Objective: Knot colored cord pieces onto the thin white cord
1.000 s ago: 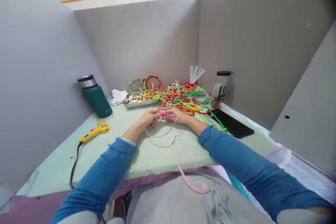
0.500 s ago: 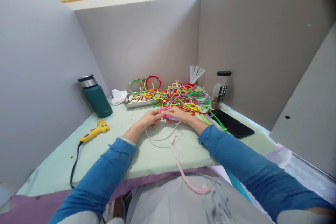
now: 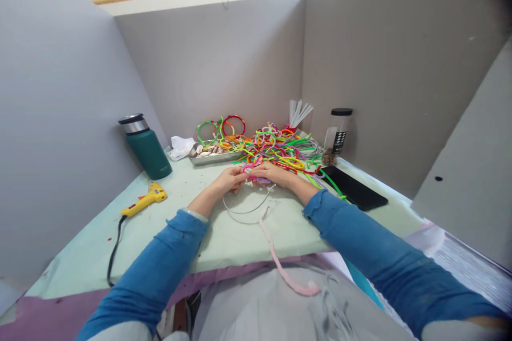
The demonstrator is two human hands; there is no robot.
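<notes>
Though partly hidden, pink strip (image 3: 247,169) between left hand (image 3: 229,178) and right hand (image 3: 276,175), grips narrow.

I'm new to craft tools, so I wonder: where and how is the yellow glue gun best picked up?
Probably by its slim handle, from above and the near side: the glue gun lies down with its bulkier head at the far end, the black cord leaves the handle's near end, and the green bottle stands just beyond.
</notes>
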